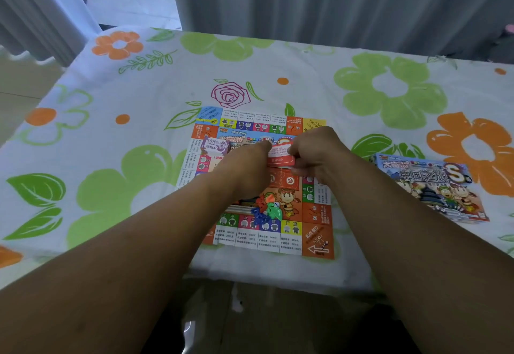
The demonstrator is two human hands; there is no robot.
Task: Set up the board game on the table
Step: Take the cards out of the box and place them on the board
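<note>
Pinching the right edge of a pack of red cards (279, 156), the curled fingers (299, 170) of the right hand (314, 153) hold it just above the middle of the board (317, 242). The left hand (247, 164) meets the same pack from nine o'clock. One fingertip lies against its upper left edge, but the rest of those fingers are hidden behind the back of the hand, so I cannot tell whether they pinch or only steady it. Judging by this, the step in hand is placing or opening the card pack. Much is already done: the board lies unfolded and flat on the flowered surface (139, 103), and a purple bundle of play money (214, 145) sits on it at ten o'clock. Left to do, it seems, is sorting the heap of small coloured plastic pieces (264, 210), which lies bunched together at six o'clock on the board with what looks like a white die among them. The money also looks bundled, not dealt out. The game's box (428, 184) rests flat at three o'clock, well apart from the board.
</note>
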